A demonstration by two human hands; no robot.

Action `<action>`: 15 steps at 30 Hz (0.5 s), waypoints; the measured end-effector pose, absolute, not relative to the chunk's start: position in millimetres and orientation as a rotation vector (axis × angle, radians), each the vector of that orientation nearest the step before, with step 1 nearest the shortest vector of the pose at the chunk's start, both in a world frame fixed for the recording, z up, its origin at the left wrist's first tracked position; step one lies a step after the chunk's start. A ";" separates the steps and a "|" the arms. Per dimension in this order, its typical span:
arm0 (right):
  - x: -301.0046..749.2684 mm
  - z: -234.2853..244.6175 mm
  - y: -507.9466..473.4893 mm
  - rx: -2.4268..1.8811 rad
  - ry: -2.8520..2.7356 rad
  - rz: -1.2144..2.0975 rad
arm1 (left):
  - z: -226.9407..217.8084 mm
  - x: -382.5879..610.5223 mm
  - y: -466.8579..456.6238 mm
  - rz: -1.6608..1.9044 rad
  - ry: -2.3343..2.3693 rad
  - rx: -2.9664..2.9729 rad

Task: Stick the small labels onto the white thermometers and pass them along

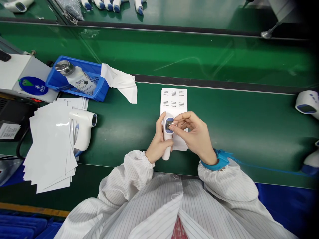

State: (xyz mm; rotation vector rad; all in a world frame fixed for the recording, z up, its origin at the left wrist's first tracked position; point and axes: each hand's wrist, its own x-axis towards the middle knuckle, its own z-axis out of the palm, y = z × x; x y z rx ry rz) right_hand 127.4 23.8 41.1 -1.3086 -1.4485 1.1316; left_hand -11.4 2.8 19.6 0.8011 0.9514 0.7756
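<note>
My left hand (159, 139) is wrapped around a white forehead thermometer (166, 151) whose dark, blue-framed screen faces up. The fingertips of my right hand (193, 132) pinch a small thin label (172, 124), seen nearly edge-on, at the right side of that screen. I cannot tell whether it is paper or clear film. Beneath both hands lies a white label sheet (173, 98) with small printed blocks of text, partly covered by the thermometer and fingers. A blue wrist strap (219, 160) circles my right wrist, its cord running off to the right.
To the left, a thermometer (84, 127) rests on stacked white sheets (50, 142). Behind, a blue tray (101, 91) holds a pump bottle (81, 79), with a white cloth (122, 81) over its edge. More thermometers (307, 103) lie at far right and on the upper shelf (186, 13).
</note>
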 end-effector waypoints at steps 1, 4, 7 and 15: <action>127.6 40.8 23.8 -1.293 -1.451 1.132 | 19.9 -11.4 2.8 0.779 0.949 0.803; 128.8 40.2 24.4 -1.249 -1.473 1.130 | 20.2 -11.7 2.8 0.779 0.947 0.802; 130.3 40.2 25.7 -1.253 -1.502 1.111 | 19.9 -12.0 2.7 0.765 0.959 0.808; 132.2 41.7 27.9 -1.242 -1.532 1.114 | 16.3 -12.4 2.1 0.780 0.950 0.810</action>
